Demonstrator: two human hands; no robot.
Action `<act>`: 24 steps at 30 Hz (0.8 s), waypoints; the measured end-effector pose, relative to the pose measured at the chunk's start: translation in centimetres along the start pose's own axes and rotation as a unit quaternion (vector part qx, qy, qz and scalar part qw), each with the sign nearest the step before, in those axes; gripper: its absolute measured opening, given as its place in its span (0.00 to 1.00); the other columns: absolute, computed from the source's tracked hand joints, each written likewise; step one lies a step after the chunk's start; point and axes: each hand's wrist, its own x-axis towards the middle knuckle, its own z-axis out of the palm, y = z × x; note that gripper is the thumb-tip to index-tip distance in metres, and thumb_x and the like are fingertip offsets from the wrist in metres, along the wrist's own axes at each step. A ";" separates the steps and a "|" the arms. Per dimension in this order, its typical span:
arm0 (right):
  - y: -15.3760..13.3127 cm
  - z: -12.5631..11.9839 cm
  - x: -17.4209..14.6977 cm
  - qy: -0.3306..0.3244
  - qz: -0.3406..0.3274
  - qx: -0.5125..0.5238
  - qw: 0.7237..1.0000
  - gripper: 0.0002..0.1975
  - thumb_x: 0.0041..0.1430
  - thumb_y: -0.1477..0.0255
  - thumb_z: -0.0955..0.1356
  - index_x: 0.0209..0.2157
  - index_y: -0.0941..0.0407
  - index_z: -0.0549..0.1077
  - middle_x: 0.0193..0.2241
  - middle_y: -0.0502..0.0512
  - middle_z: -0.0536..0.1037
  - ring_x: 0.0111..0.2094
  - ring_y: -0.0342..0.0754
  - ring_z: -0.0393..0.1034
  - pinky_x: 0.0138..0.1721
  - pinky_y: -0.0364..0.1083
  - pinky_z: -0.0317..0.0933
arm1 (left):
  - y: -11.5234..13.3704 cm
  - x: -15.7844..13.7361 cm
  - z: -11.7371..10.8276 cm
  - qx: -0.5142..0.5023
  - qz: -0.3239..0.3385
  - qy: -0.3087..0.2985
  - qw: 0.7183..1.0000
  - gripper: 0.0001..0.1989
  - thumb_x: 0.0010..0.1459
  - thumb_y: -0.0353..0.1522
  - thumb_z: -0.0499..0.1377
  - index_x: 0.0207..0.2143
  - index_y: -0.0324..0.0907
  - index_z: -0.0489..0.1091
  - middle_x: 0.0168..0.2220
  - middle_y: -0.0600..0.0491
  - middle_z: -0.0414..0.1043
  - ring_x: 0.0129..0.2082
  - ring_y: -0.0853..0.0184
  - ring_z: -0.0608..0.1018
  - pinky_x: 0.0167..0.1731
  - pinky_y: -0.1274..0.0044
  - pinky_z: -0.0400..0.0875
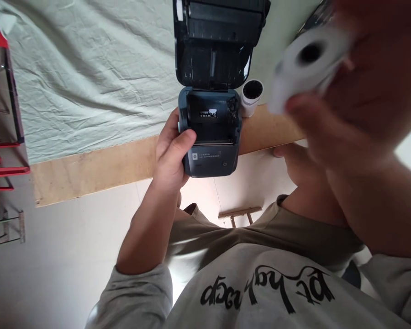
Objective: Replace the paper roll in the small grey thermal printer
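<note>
A dark label printer point(212, 160) stands with its lid point(212, 59) swung up, so its inner bay shows. My left hand point(173, 153) grips the printer's left side, thumb over the rim of the bay. Raised on the right, my right hand point(339, 119) is closed on a white paper roll point(294, 68) with a dark hole in its core. Motion blurs this hand and the roll. Just right of the printer, a small white tube-like core point(249, 107) stands on the table's edge, partly hidden by the printer.
A pale green cloth point(99, 82) covers the table, with a bare wooden edge point(96, 169) along its front. Red-framed racks point(7, 171) stand at the left. Below the table are my legs and a wooden stool point(239, 212) on the light floor. Something dark and shiny lies at the upper right.
</note>
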 end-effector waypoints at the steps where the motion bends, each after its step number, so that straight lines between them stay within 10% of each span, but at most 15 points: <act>1: -0.3 1.3 0.0 0.003 -0.066 -0.011 0.998 0.23 0.52 0.67 0.69 0.49 0.51 0.60 0.49 0.48 0.66 0.46 0.36 0.66 0.38 0.36 0.62 | 0.1 0.0 0.0 0.004 -0.001 0.000 1.000 0.17 0.56 0.39 0.56 0.46 0.40 0.65 0.40 0.48 0.70 0.39 0.65 0.75 0.35 0.76 0.71; 10: -0.5 4.9 0.2 -0.012 -0.189 -0.257 0.948 0.06 0.53 0.77 0.66 0.32 0.59 0.63 0.38 0.50 0.72 0.43 0.35 0.69 0.45 0.38 0.65 | -0.5 0.1 -0.8 -0.043 0.052 -0.061 0.996 0.13 0.59 0.32 0.56 0.46 0.36 0.67 0.38 0.51 0.70 0.38 0.74 0.74 0.38 0.85 0.70; 18: -0.6 5.7 -0.5 -0.018 -0.093 -0.323 0.942 0.05 0.55 0.76 0.65 0.29 0.55 0.73 0.41 0.44 0.73 0.40 0.34 0.68 0.41 0.39 0.61 | -0.5 0.1 -0.9 -0.020 0.054 -0.069 0.996 0.11 0.56 0.32 0.58 0.41 0.37 0.69 0.35 0.52 0.68 0.36 0.75 0.72 0.36 0.86 0.68; 24: -0.6 5.5 -1.5 -0.052 -0.200 -0.313 0.927 0.02 0.53 0.69 0.68 0.30 0.50 0.75 0.34 0.43 0.74 0.36 0.40 0.65 0.41 0.45 0.56 | -1.8 1.3 -2.4 0.017 0.128 -0.126 0.984 0.29 0.53 0.43 0.60 0.56 0.44 0.60 0.51 0.51 0.67 0.51 0.64 0.70 0.53 0.73 0.67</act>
